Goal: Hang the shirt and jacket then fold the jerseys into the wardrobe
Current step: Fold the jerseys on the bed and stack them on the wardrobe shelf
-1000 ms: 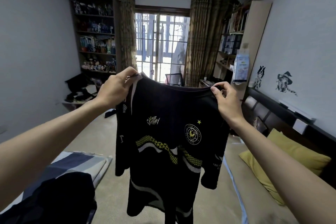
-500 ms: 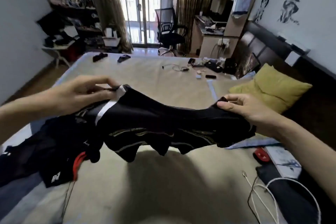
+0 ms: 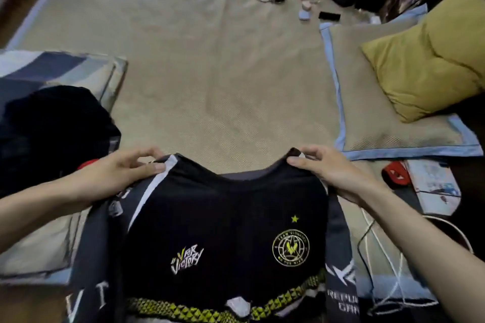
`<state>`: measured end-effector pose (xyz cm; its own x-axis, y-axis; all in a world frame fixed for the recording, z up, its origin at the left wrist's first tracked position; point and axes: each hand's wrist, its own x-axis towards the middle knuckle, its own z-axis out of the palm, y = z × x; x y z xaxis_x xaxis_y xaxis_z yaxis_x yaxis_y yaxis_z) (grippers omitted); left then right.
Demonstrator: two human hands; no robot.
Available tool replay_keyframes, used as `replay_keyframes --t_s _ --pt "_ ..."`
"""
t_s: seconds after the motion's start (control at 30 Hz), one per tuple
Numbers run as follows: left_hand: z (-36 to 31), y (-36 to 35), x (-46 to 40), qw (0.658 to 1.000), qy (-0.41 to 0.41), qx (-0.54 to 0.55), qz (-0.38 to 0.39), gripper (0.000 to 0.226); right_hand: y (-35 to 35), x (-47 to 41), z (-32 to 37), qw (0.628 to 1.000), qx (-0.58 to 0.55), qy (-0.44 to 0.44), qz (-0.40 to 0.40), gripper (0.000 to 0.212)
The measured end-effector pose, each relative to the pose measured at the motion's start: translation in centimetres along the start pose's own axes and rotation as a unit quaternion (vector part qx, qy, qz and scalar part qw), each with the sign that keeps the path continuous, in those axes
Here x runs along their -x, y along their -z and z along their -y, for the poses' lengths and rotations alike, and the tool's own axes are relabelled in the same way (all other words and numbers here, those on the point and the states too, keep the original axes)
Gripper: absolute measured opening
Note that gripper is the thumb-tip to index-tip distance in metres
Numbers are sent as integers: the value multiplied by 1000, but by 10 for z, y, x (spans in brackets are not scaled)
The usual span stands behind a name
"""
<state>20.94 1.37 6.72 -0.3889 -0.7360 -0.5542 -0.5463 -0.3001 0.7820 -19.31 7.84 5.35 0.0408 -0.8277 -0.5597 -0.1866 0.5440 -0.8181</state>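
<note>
Black jersey (image 3: 225, 220) (front up) pinched at its shoulders by left hand (image 3: 123, 173) and right hand (image 3: 322, 170).

You are pinching a black jersey (image 3: 225, 238) by its shoulders, your left hand (image 3: 123, 170) and right hand (image 3: 325, 170) gripping either side of the collar, crest facing up. Beyond the jersey a beige mat (image 3: 210, 60) is covering the bed; right of the jersey a yellow pillow (image 3: 430, 60) is lying; left of it, dark clothes (image 3: 52, 134) are heaped.
</note>
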Motion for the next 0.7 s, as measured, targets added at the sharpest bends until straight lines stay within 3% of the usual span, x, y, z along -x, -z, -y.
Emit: replay_keyframes --t_s 0.13,0.3,0.47,0.6,0.7 --pt "66 6 -206 992 8 -110 -53 6 -13 -182 -46 993 73 43 -86 4" --pt "133 13 -381 984 36 -130 -115 7 -22 -358 -118 974 87 51 -201 7" --pt "180 26 -464 986 43 -50 -154 22 -27 -470 -160 944 174 76 -270 17" --pt "183 35 -492 985 8 37 -168 15 -22 -516 -158 902 285 86 -313 30" --pt "188 40 -497 981 15 84 -177 11 -12 -532 -157 888 336 93 -300 41"
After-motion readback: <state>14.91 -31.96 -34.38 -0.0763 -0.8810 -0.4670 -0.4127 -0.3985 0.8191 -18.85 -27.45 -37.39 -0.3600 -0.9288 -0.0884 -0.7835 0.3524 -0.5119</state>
